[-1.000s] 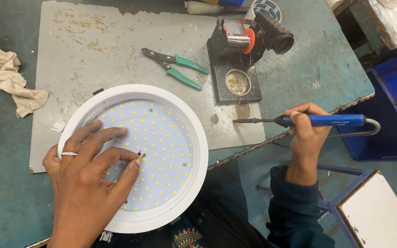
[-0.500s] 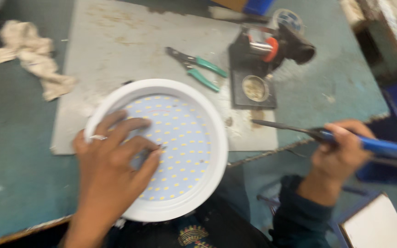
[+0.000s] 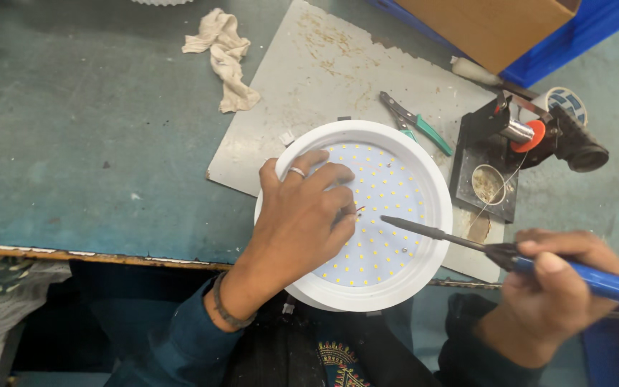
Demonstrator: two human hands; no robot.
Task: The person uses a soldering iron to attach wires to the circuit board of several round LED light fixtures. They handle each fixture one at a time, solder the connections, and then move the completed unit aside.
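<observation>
Soldering iron (image 3: 510, 254), clamped in right hand (image 3: 549, 297), now swung in from the bench side so its tip hovers over the round LED panel light (image 3: 385, 215) on the grey mat (image 3: 309, 86), near left hand (image 3: 302, 222), fingers pinching a wire end.

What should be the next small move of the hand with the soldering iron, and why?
Probably the right hand should bring the soldering iron a little to the left, until its tip reaches the small wire end pinched by the left hand on the round LED panel. The tip now hangs over the panel, apart from that wire end, and the left hand presses the panel steady.
</observation>
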